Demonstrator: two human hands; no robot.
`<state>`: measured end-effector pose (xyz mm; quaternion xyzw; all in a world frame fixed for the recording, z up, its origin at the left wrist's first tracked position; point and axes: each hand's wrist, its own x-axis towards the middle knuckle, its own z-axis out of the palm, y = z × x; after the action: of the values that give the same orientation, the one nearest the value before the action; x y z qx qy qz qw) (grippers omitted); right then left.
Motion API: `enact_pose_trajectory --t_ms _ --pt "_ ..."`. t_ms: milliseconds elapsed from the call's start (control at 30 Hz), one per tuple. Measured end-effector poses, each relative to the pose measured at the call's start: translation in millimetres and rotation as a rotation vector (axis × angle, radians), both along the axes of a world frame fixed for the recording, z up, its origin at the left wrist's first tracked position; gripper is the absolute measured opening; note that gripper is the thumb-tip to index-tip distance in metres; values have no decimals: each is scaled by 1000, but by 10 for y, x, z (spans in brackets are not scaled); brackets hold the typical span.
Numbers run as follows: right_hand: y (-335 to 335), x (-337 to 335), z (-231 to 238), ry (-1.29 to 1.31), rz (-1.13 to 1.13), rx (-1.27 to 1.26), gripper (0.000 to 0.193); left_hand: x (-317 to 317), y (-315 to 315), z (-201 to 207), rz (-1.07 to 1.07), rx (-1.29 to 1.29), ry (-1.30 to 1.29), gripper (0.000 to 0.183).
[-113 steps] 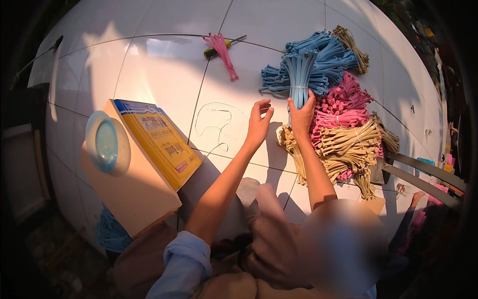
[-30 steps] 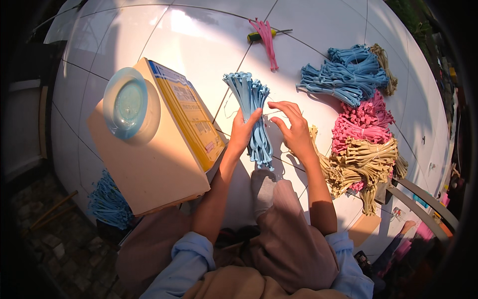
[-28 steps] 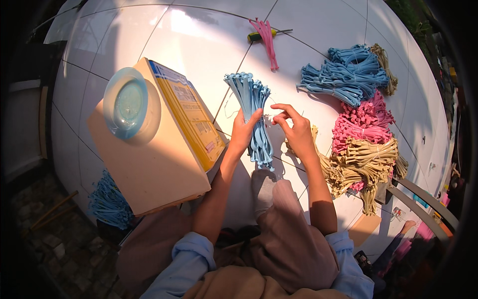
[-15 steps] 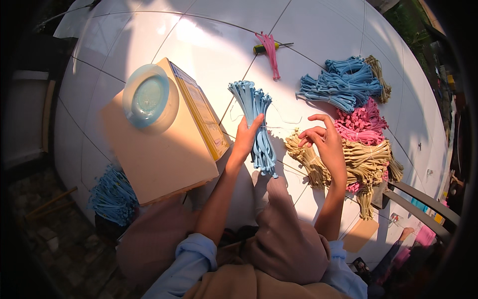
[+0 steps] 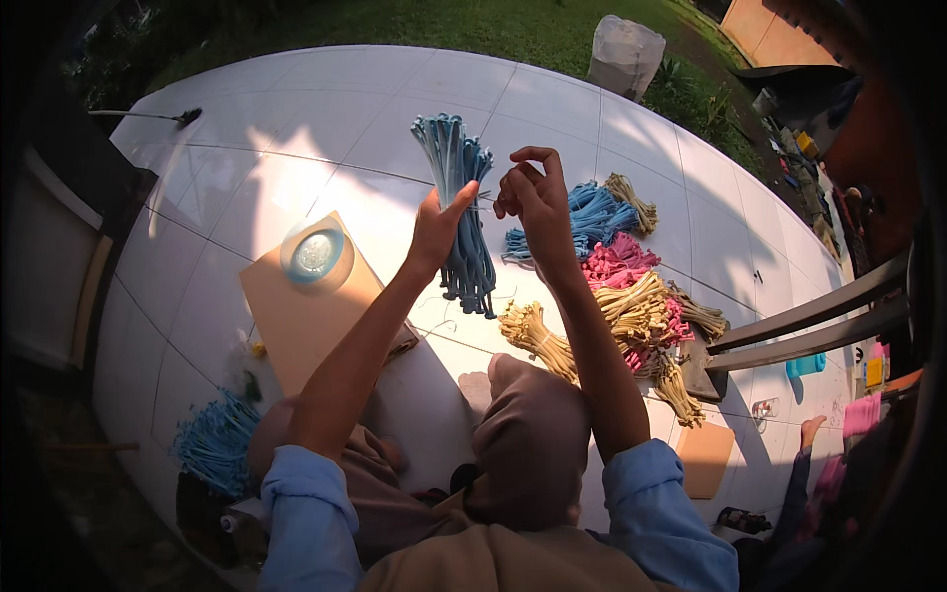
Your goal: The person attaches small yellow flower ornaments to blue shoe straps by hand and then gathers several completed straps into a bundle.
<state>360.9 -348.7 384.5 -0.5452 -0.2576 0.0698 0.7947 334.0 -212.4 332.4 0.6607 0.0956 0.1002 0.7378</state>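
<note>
Blue bundle (image 5: 472, 242) now raised higher above the tiles (image 5: 552, 104), gripped mid-length by the left hand (image 5: 435, 233)! The right hand (image 5: 538, 202), curled narrow, is brought closer, within working reach; anything pinched can't be told.

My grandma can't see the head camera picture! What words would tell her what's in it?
Someone's left hand grips a blue bundle above a white tiled floor, with the curled right hand raised beside it. A pile of blue, pink and tan bundles lies to the right; a round dish sits on a box to the left.
</note>
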Motion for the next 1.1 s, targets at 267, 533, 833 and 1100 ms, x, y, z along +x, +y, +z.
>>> enact_pose_trajectory --t_ms 267,533,833,1100 --pt "205 -333 605 77 21 253 19 -668 316 670 158 152 -103 53" --pt "474 -714 398 7 36 373 10 -1034 540 600 278 119 -208 46" --pt "385 -551 143 -19 -88 151 19 -1343 485 759 59 4 -77 27" --pt "359 -712 253 -646 -620 -31 24 -1341 500 792 108 -20 -51 24"
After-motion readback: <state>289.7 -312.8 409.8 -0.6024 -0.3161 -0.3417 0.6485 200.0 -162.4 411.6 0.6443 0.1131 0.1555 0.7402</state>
